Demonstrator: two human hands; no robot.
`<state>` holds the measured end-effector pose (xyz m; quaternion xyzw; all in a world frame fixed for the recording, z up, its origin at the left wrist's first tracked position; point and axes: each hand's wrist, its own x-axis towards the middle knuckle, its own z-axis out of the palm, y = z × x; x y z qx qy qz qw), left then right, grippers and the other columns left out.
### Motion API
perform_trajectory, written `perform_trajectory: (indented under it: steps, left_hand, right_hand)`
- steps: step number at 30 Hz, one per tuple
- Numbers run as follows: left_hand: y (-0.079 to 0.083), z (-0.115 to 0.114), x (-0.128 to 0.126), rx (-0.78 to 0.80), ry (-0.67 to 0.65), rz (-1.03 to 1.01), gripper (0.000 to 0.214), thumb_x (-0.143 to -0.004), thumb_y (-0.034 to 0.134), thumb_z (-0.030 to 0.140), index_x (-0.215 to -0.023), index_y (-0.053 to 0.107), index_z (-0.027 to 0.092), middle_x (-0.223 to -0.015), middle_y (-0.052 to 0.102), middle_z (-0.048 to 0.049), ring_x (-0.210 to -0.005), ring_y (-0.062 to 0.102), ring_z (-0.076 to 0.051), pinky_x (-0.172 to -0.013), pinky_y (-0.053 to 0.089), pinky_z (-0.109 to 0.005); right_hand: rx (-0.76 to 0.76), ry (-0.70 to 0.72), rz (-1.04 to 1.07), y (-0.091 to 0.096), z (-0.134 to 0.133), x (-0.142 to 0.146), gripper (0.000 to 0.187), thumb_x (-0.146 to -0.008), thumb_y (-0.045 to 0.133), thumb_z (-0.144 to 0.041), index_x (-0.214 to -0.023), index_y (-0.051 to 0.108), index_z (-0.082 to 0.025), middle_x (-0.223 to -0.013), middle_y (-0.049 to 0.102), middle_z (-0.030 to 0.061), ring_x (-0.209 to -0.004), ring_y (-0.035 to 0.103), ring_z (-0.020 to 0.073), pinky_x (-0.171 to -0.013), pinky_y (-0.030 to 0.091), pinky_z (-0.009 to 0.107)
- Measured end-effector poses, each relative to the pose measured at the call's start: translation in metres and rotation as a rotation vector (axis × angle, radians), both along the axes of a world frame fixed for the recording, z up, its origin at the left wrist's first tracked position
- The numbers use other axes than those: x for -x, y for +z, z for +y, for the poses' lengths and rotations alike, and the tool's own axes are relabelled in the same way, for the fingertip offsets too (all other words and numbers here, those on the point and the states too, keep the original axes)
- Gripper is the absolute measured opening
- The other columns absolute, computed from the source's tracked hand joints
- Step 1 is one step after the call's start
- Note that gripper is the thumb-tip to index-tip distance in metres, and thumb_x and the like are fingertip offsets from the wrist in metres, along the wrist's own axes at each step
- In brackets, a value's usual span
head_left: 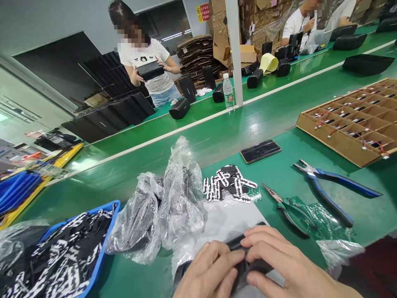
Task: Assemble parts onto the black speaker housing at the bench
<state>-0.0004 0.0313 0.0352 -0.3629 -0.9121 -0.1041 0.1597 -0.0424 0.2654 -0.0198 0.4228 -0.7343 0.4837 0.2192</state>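
Near the bottom centre, my left hand [211,269] and my right hand [273,258] rest side by side on a black plastic housing [235,241]. Fingers of both hands are curled and pressed onto it, close together at its middle. Much of the housing is hidden under them, so what lies beneath the fingertips cannot be made out. Under it spreads a pale plastic sheet [238,213]. Just beyond, several black pads on white backing [228,182] lie in a loose pile.
Clear bags [182,198] of black parts and a blue tray [101,256] of strips stand left. Right are needle-nose pliers [281,203], blue-handled pliers [313,171], a phone-like slab [261,151] and a divided cardboard box [335,147]. Across the conveyor [211,128], a person [147,54] holds a black case.
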Motion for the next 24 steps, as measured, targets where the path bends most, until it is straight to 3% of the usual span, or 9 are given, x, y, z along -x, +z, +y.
perform_trajectory:
  steps: [5, 10, 14, 18, 24]
  left_hand:
    - [-0.003, -0.004, 0.01, -0.176, -0.056, -0.205, 0.022, -0.107, 0.045, 0.026, -0.113, 0.067, 0.027, -0.096, 0.062, -0.0004, -0.088, 0.066, -0.012, -0.078, 0.054, -0.019]
    - [0.006, 0.0, 0.015, -0.131, -0.068, -0.383, 0.018, -0.106, 0.046, 0.016, -0.104, 0.061, 0.025, -0.101, 0.062, 0.0008, -0.095, 0.064, -0.01, -0.083, 0.051, -0.018]
    - [0.014, 0.006, 0.016, -0.015, -0.051, -0.372, 0.016, -0.105, 0.046, 0.015, -0.097, 0.056, 0.024, -0.095, 0.059, -0.0006, -0.087, 0.062, -0.013, -0.075, 0.054, -0.022]
    - [0.016, 0.008, 0.015, 0.003, -0.054, -0.315, 0.019, -0.104, 0.047, 0.011, -0.093, 0.054, 0.024, -0.09, 0.06, -0.0008, -0.081, 0.063, -0.013, -0.07, 0.056, -0.02]
    - [0.007, 0.004, 0.018, 0.007, -0.047, -0.287, 0.019, -0.101, 0.046, 0.007, -0.094, 0.053, 0.024, -0.09, 0.058, -0.0005, -0.08, 0.061, -0.013, -0.067, 0.054, -0.02]
  right_hand:
    - [0.009, 0.002, 0.001, -0.003, -0.001, -0.001, 0.027, -0.083, 0.08, -0.008, -0.1, 0.066, -0.024, -0.118, 0.072, -0.0025, -0.123, 0.064, 0.013, -0.112, 0.05, 0.018]
    - [-0.046, -0.012, 0.039, 0.001, 0.004, -0.003, 0.025, -0.086, 0.08, -0.012, -0.104, 0.067, -0.023, -0.12, 0.073, -0.0029, -0.128, 0.061, 0.0098, -0.118, 0.041, 0.013]
    - [-0.04, -0.027, 0.058, 0.004, 0.005, -0.005, 0.023, -0.087, 0.08, -0.013, -0.103, 0.067, -0.022, -0.121, 0.073, -0.0024, -0.128, 0.061, 0.0092, -0.117, 0.04, 0.011]
    - [-0.071, -0.027, 0.056, 0.007, 0.006, -0.006, 0.023, -0.087, 0.081, -0.013, -0.103, 0.068, -0.022, -0.12, 0.073, -0.0033, -0.127, 0.061, 0.0087, -0.118, 0.039, 0.011]
    - [-0.084, -0.031, 0.051, 0.007, 0.008, -0.007, 0.022, -0.089, 0.08, -0.015, -0.106, 0.068, -0.022, -0.122, 0.073, -0.0026, -0.128, 0.061, 0.009, -0.117, 0.04, 0.011]
